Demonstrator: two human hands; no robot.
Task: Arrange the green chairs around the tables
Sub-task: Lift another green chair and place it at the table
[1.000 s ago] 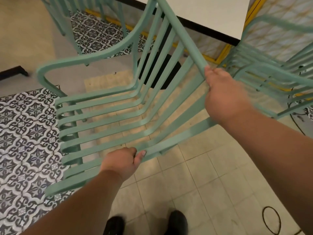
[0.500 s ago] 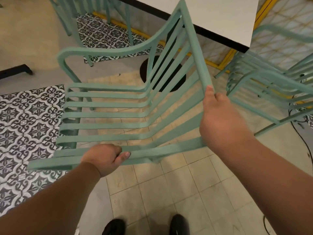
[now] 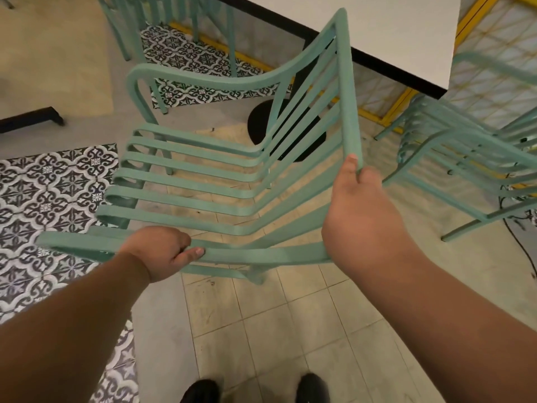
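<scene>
The person is holding a green chair (image 3: 203, 196) in the middle of the frame, with its back leaning toward the worktop (image 3: 392, 33) at the upper right. The left hand (image 3: 162, 251) is gripping the near armrest (image 3: 87, 244) at the lower left, fingers curled round it and thumb lying along the bar. The right hand (image 3: 357, 216) is gripping the near end of the back rail (image 3: 345, 82), thumb on the front; its other fingers are wrapping behind, mostly hidden. I cannot tell whether the legs are resting on the floor (image 3: 290, 330).

The step in hand is probably swinging this chair into place at the worktop. To do it well, both grips should be staying firm so the frame is not twisting. The back rail is sitting close to the worktop edge, so it wants turning away first. The stacked chairs (image 3: 465, 158) at the right and the cable (image 3: 520, 251) beside them are crowding that side. The black base (image 3: 261, 123) under the worktop is limiting how far in the legs can go.
</scene>
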